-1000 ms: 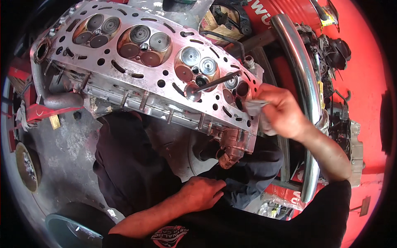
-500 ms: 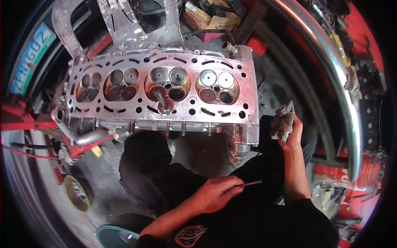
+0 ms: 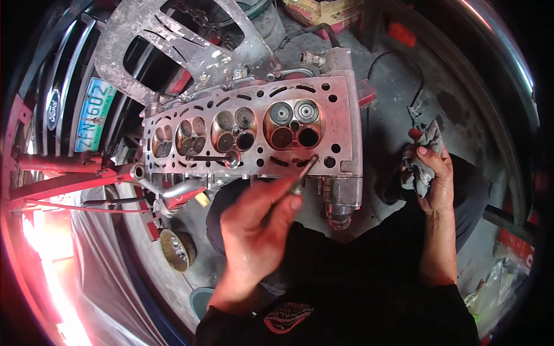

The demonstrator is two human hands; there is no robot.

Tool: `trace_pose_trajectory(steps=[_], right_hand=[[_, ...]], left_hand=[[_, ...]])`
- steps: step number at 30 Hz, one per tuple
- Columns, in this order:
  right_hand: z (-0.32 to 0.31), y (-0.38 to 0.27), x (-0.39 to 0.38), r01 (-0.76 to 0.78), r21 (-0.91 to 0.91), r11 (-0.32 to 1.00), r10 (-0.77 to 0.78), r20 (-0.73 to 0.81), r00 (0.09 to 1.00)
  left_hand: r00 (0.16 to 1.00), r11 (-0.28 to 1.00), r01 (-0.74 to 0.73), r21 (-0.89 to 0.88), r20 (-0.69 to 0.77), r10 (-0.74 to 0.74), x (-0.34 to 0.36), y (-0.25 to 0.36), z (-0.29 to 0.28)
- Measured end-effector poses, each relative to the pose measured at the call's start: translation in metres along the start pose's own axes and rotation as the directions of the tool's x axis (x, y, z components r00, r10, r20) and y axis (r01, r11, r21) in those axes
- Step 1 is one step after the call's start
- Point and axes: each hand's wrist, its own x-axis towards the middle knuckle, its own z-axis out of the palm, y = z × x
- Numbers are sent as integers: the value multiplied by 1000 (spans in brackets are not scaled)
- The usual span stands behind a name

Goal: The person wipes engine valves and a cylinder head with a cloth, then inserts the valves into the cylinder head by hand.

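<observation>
Concrete floor (image 3: 467, 132) underlies the cylinder head (image 3: 340, 127), most valves (image 3: 281, 113) seemingly seated, two ports (image 3: 308, 137) apparently unfilled, one loose valve (image 3: 232, 159) on top, left hand (image 3: 257, 228) pinching a slim rod (image 3: 307, 170), right hand (image 3: 440, 173) clutching a rag (image 3: 424, 158).

I count two hands here: one left hand (image 3: 258, 228) and one right hand (image 3: 441, 171). There is one rag (image 3: 424, 160), one thin rod (image 3: 309, 166) and one loose valve (image 3: 232, 159). One engine head (image 3: 341, 122) has four round hollows (image 3: 295, 135), four big circles apiece. I also see one number plate (image 3: 97, 114), one cardboard box (image 3: 330, 12) and one tan bowl (image 3: 169, 256).
</observation>
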Motion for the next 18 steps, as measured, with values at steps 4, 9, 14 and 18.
trace_pose_trajectory(steps=[4, 9, 14, 18], right_hand=[[5, -4, -4, 3, 5, 1000, -3, 26, 1000], [11, -4, -10, 37, 17, 999, -37, 9, 999], [8, -1, -10, 53, -2, 999, -53, 6, 999], [3, -3, -11, 84, -8, 996, -84, -18, 996]], left_hand=[[942, 757, -316, 572, 97, 320, 28, 22, -19], [932, 675, -351, 649, 168, 322, 43, 31, -21], [924, 614, -378, 692, 246, 292, 50, 50, -24], [886, 525, -462, 715, 346, 308, 64, 64, -28]])
